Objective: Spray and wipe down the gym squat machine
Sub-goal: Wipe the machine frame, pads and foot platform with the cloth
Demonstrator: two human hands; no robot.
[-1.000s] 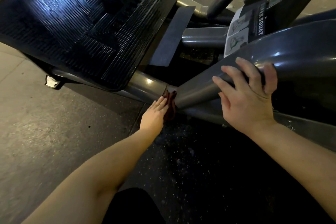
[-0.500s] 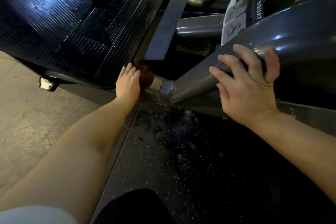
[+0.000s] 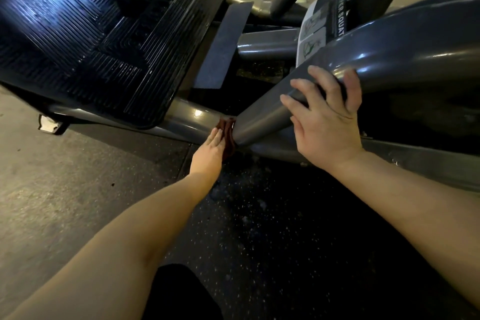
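Head: glossy grey squat machine (image 3: 389,41).

L hand (image 3: 209,153) flat, arm extended; R hand (image 3: 330,125) curled.

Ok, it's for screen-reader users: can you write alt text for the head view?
A person's left hand presses a dark red cloth into the joint of a grey squat machine, where an angled frame tube meets the base; the right hand grips that tube. A ribbed black footplate sits upper left.

Grey concrete floor (image 3: 52,202) at left, black speckled rubber mat (image 3: 298,254) beside it, dim warm light.
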